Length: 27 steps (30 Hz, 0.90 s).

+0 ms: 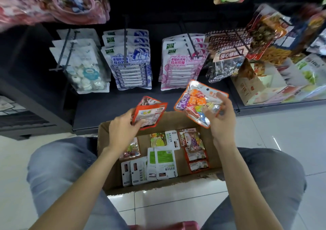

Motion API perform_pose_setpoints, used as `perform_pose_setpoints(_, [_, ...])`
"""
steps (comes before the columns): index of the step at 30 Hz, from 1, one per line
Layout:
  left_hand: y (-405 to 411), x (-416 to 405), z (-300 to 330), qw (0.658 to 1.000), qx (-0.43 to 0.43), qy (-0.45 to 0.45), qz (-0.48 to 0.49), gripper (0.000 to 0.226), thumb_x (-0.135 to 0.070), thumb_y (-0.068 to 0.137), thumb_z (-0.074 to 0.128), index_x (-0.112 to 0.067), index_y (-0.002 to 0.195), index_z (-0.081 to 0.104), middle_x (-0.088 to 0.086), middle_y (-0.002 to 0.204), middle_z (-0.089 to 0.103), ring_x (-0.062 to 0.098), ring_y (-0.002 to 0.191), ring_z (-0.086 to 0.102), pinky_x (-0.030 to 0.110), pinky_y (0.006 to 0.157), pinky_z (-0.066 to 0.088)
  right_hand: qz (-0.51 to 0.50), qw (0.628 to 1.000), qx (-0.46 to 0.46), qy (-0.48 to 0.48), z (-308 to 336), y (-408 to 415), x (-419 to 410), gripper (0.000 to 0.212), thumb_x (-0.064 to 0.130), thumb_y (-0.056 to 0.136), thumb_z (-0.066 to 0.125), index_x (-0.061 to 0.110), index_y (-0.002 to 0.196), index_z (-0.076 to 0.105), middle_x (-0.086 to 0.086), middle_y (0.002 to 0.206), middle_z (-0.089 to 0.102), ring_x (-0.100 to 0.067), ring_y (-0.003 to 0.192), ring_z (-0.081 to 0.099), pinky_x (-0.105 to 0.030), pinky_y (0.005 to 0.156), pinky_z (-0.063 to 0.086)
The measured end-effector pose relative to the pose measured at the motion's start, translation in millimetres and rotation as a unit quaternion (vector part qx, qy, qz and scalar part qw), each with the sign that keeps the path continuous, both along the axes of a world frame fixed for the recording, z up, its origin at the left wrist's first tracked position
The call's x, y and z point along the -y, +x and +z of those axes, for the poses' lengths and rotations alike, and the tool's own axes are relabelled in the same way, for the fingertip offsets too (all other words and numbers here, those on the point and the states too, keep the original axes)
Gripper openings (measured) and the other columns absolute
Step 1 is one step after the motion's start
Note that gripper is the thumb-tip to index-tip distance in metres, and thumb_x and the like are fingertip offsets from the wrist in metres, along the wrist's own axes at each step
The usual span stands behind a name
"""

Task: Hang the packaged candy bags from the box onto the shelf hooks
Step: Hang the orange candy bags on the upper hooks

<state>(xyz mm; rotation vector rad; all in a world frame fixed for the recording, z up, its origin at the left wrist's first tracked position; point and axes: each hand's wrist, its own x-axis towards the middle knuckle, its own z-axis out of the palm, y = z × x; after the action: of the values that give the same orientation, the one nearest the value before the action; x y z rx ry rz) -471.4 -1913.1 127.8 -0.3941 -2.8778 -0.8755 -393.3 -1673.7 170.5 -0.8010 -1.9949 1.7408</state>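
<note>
Two hands, left (123, 129) and right (221, 118), each grip an orange-edged candy bag, back-side (150, 114) and clear-fronted (199, 102).

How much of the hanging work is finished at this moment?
Done: cannot tell; shelf hooks hold other bags. In hand: left hand holds an orange bag, right hand a colourful candy bag. Left: about ten bags in the box.

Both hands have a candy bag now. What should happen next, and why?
Probably lift the right hand and slip its colourful candy bag onto a shelf hook. That bag is already raised nearest the hooks, while the left hand holds the orange bag just above the box.
</note>
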Motion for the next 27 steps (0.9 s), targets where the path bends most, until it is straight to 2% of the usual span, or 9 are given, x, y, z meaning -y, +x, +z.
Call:
perform_pose_setpoints(5, [-23.1, -8.3, 36.9, 0.957, 0.174, 0.224, 0.055, 0.04, -0.024, 0.079, 0.076, -0.027, 0.112, 0.055, -0.011, 0.102, 0.066, 0.009, 0.097, 0.062, 0.038, 0.092, 0.049, 0.09, 0.99, -0.106, -0.033, 28.6, -10.8, 10.9, 0.06, -0.004, 0.087, 0.062, 0.034, 0.129, 0.041, 0.0, 0.12, 0.058, -0.008, 0.105, 0.062, -0.025, 0.081, 0.055])
perform_pose_setpoints(10, [-33.9, -26.5, 105.5, 0.927, 0.154, 0.341, -0.018, 0.044, -0.025, 0.085, 0.069, -0.043, 0.114, 0.042, -0.027, 0.102, 0.058, -0.013, 0.094, 0.056, 0.013, 0.077, 0.044, 0.123, 0.975, -0.162, 0.086, 64.5, -49.0, 31.7, 0.059, 0.001, 0.092, 0.058, 0.035, 0.137, 0.041, 0.011, 0.141, 0.044, -0.011, 0.131, 0.043, -0.047, 0.104, 0.043])
perform_pose_setpoints(12, [-41.1, -28.6, 130.4, 0.929, 0.105, 0.354, -0.032, 0.054, -0.028, 0.087, 0.066, -0.048, 0.125, 0.033, -0.033, 0.103, 0.055, -0.014, 0.095, 0.056, 0.008, 0.073, 0.044, 0.114, 0.967, -0.18, 0.139, 84.1, -70.7, 32.3, 0.057, 0.0, 0.092, 0.055, 0.035, 0.135, 0.04, 0.02, 0.136, 0.042, 0.008, 0.127, 0.038, -0.032, 0.108, 0.039])
perform_pose_setpoints(14, [-47.3, -29.5, 152.3, 0.934, 0.04, 0.352, -0.05, 0.066, -0.031, 0.089, 0.063, -0.06, 0.13, 0.02, -0.036, 0.117, 0.052, -0.013, 0.09, 0.058, 0.004, 0.075, 0.044, 0.115, 0.955, -0.203, 0.185, 106.0, -91.1, 33.1, 0.057, 0.0, 0.093, 0.053, 0.038, 0.133, 0.04, 0.01, 0.129, 0.046, 0.02, 0.106, 0.041, -0.008, 0.088, 0.041])
perform_pose_setpoints(16, [-52.0, -30.1, 171.3, 0.941, -0.04, 0.328, -0.072, 0.067, -0.035, 0.092, 0.058, -0.063, 0.136, 0.015, -0.038, 0.136, 0.04, -0.009, 0.083, 0.055, 0.004, 0.08, 0.043, 0.105, 0.944, -0.222, 0.222, 126.4, -110.2, 34.3, 0.053, 0.002, 0.094, 0.052, 0.036, 0.134, 0.045, 0.0, 0.119, 0.049, 0.014, 0.092, 0.044, -0.006, 0.073, 0.038])
perform_pose_setpoints(18, [-60.0, -29.4, 185.1, 0.944, -0.097, 0.302, -0.09, 0.053, -0.032, 0.095, 0.054, -0.053, 0.138, 0.03, -0.047, 0.13, 0.036, -0.018, 0.102, 0.05, 0.007, 0.098, 0.037, 0.101, 0.934, -0.246, 0.238, 144.1, -127.4, 35.4, 0.048, 0.002, 0.095, 0.051, 0.026, 0.135, 0.05, -0.005, 0.112, 0.048, 0.013, 0.087, 0.043, -0.005, 0.073, 0.037])
perform_pose_setpoints(21, [-79.0, -28.4, 201.7, 0.95, -0.133, 0.273, -0.077, 0.038, -0.028, 0.096, 0.053, -0.046, 0.13, 0.05, -0.034, 0.128, 0.048, -0.023, 0.113, 0.041, 0.036, 0.113, 0.032, 0.107, 0.92, -0.277, 0.254, 167.0, -148.6, 37.6, 0.045, 0.001, 0.095, 0.051, 0.023, 0.134, 0.053, -0.005, 0.109, 0.043, 0.008, 0.077, 0.041, -0.008, 0.067, 0.04])
perform_pose_setpoints(25, [-101.6, -29.1, 218.8, 0.95, -0.164, 0.255, -0.067, 0.037, -0.029, 0.095, 0.055, -0.044, 0.129, 0.052, -0.044, 0.116, 0.047, -0.014, 0.061, 0.048, 0.008, 0.086, 0.043, 0.112, 0.917, -0.276, 0.264, 187.4, -174.0, 37.7, 0.042, 0.008, 0.096, 0.052, 0.026, 0.135, 0.053, -0.004, 0.115, 0.041, -0.003, 0.072, 0.04, -0.015, 0.065, 0.042])
perform_pose_setpoints(27, [-109.7, -29.6, 223.1, 0.95, -0.162, 0.259, -0.056, 0.036, -0.029, 0.095, 0.056, -0.042, 0.129, 0.053, -0.034, 0.121, 0.053, -0.018, 0.066, 0.051, 0.005, 0.084, 0.044, 0.119, 0.919, -0.264, 0.269, 192.7, -184.7, 37.6, 0.042, 0.011, 0.097, 0.051, 0.027, 0.135, 0.052, -0.004, 0.115, 0.041, -0.007, 0.069, 0.039, -0.015, 0.065, 0.041])
